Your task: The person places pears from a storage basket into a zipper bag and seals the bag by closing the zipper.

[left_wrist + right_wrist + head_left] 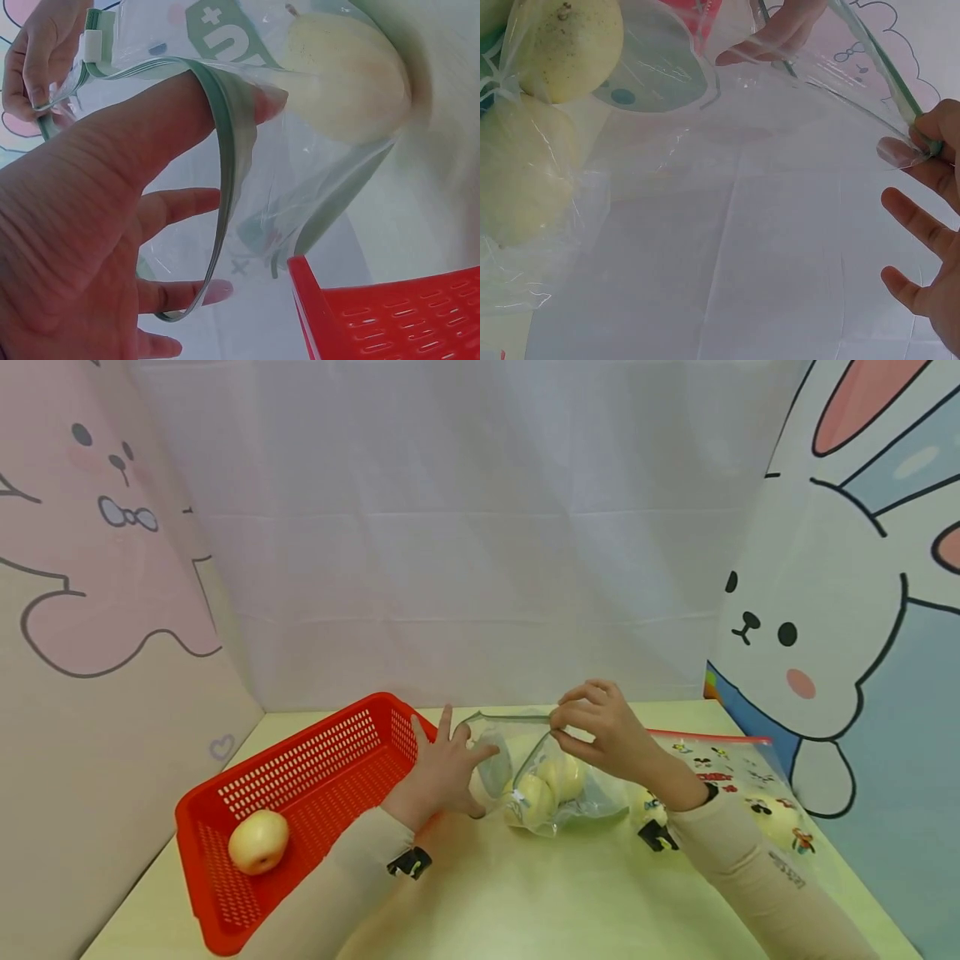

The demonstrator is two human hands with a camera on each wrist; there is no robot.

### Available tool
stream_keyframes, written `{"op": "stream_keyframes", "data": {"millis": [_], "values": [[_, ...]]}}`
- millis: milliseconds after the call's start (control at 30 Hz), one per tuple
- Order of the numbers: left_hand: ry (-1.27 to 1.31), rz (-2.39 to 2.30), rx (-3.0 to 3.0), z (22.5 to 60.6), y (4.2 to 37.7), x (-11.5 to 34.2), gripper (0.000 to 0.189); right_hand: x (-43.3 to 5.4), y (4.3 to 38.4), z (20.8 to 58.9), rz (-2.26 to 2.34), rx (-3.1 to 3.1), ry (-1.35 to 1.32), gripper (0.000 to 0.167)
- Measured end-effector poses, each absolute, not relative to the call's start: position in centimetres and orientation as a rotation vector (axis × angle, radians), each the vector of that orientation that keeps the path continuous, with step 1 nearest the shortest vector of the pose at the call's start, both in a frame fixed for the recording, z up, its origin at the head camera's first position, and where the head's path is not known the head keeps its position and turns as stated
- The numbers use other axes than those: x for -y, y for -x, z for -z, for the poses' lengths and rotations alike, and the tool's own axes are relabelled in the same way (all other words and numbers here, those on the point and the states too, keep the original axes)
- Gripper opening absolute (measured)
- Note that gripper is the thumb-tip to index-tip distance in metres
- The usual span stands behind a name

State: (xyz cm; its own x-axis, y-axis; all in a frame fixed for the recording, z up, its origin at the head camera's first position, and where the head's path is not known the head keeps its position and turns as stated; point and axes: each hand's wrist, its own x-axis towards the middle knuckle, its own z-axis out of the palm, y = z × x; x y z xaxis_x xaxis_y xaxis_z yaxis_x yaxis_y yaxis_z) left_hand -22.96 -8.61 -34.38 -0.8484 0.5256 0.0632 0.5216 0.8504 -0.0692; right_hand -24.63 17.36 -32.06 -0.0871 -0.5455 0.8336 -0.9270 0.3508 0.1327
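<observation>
A clear zip bag (pixel 592 806) with green edging stands between my hands, its mouth stretched wide. My left hand (pixel 438 777) spreads its fingers at the left of the mouth; in the left wrist view, its thumb and fingers (pixel 176 135) reach past the green zip strip. My right hand (pixel 607 735) pinches the rim between thumb and index finger, the other fingers apart in the right wrist view. A white slider (pixel 91 45) sits on the strip. Pale yellow pears (pixel 532 800) show through clear plastic low in front of the mouth.
A red perforated basket (pixel 300 768) stands at the left, close to my left hand, with one pale yellow pear (pixel 258 842) in its near end. At the right, under my right forearm, lies another clear bag (pixel 720 760) with cartoon prints and pale fruit inside. A white curtain (pixel 480 568) hangs behind the table.
</observation>
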Motion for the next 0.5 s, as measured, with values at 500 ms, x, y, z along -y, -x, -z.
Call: {"op": "stream_keyframes", "data": {"millis": [500], "values": [[0.923, -0.015, 2.937, 33.7, 22.4, 9.8, 0.072, -17.6, 24.9, 32.5, -0.583, 1.746, -1.320, 0.031]]}}
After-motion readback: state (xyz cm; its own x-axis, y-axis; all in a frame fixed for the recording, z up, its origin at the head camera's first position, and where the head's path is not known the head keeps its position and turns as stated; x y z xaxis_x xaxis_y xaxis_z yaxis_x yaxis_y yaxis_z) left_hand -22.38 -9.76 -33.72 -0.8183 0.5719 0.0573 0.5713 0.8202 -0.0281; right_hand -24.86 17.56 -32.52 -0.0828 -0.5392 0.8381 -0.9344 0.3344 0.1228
